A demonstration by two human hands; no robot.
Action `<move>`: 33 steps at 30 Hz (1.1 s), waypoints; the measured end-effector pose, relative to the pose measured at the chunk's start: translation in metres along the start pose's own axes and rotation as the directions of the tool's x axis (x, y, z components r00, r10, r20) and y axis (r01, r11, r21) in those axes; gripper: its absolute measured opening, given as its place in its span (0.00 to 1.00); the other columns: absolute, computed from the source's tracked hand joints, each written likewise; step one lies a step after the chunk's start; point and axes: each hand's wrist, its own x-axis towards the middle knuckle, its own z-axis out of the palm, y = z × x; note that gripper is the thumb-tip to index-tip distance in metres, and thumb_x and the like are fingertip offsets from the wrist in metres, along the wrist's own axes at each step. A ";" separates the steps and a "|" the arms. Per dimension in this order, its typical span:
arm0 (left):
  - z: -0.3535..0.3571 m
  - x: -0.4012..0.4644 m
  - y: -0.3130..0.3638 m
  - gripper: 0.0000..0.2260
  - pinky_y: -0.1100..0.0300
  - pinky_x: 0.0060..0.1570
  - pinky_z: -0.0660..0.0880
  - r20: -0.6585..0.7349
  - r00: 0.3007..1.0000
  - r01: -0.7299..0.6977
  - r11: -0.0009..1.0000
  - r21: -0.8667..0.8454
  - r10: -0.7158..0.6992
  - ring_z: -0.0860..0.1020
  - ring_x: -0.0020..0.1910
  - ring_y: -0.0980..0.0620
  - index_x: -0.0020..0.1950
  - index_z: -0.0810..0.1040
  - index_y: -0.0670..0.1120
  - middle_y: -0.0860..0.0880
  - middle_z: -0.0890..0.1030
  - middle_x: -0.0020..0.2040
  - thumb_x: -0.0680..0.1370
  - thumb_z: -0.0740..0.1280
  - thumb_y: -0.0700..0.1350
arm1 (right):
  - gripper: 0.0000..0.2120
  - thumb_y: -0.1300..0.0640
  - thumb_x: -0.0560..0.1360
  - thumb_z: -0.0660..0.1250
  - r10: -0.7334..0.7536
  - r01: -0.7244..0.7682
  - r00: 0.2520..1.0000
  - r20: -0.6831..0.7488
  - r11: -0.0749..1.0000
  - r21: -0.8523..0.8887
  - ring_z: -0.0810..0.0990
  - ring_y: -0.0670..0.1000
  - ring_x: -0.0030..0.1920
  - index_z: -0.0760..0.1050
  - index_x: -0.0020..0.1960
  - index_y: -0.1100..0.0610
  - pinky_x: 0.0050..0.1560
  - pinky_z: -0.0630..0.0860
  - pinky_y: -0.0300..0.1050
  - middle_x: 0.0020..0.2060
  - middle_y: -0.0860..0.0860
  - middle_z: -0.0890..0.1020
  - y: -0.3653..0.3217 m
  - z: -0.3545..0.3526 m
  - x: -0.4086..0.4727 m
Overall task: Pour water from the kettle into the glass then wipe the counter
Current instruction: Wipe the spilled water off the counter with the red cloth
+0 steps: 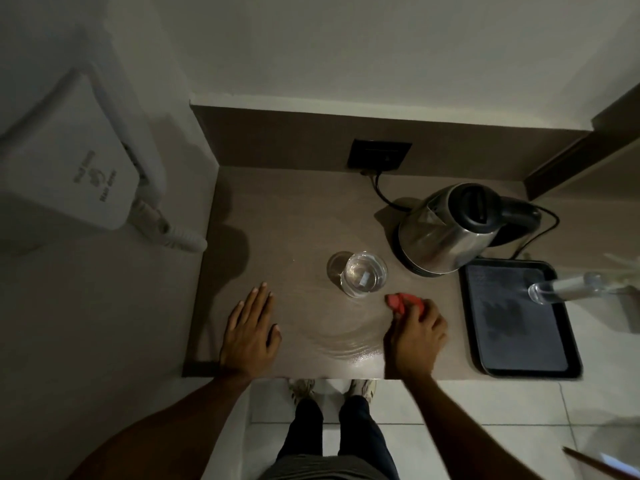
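A steel kettle (446,230) with a black lid and handle stands on its base at the back right of the brown counter (298,216). A clear glass (364,274) holding water stands just left of it, near the middle. My right hand (417,332) presses a red cloth (401,301) onto the counter, in front of the glass and slightly to its right. Curved wet streaks shine on the surface left of that hand. My left hand (251,329) lies flat on the counter with its fingers spread, holding nothing.
A black tray (519,348) with an upturned glass (561,289) on it sits at the right. The kettle's cord runs to a dark wall socket (379,155). A white wall-mounted hair dryer (69,161) hangs at the left. My feet stand below the counter's front edge.
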 end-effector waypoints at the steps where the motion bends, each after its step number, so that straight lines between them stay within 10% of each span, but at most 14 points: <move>1: 0.000 0.000 0.000 0.29 0.50 0.72 0.58 0.006 1.000 0.003 1.000 0.007 -0.003 0.64 0.77 0.46 0.76 0.67 0.42 0.44 0.64 0.79 0.77 0.55 0.52 | 0.14 0.52 0.76 0.62 0.003 -0.003 1.000 0.018 1.000 0.015 0.71 0.68 0.59 0.71 0.59 0.57 0.55 0.70 0.64 0.65 0.64 0.72 -0.014 0.004 -0.021; 10: 0.009 0.002 -0.007 0.30 0.51 0.73 0.55 0.018 1.000 -0.009 1.000 0.003 0.009 0.61 0.78 0.47 0.78 0.62 0.44 0.46 0.60 0.80 0.77 0.57 0.52 | 0.23 0.50 0.70 0.71 -0.286 0.265 0.936 0.204 0.956 0.124 0.73 0.61 0.62 0.74 0.65 0.50 0.56 0.72 0.58 0.67 0.56 0.74 -0.150 0.031 -0.066; 26: 0.002 -0.001 -0.001 0.28 0.50 0.72 0.58 -0.045 0.999 -0.022 1.000 -0.017 0.022 0.65 0.76 0.45 0.76 0.67 0.42 0.44 0.63 0.79 0.77 0.56 0.52 | 0.21 0.51 0.77 0.65 -0.007 0.006 1.000 0.015 0.995 0.100 0.70 0.67 0.60 0.72 0.68 0.56 0.56 0.73 0.62 0.66 0.63 0.70 -0.029 -0.009 -0.002; 33: 0.006 -0.002 -0.003 0.32 0.50 0.73 0.60 -0.070 0.997 0.003 0.996 -0.089 -0.009 0.63 0.77 0.47 0.79 0.59 0.41 0.44 0.62 0.79 0.77 0.57 0.52 | 0.31 0.55 0.67 0.77 -0.311 0.285 0.923 0.227 0.948 0.140 0.76 0.72 0.58 0.74 0.68 0.58 0.49 0.80 0.66 0.63 0.68 0.76 -0.082 0.020 -0.100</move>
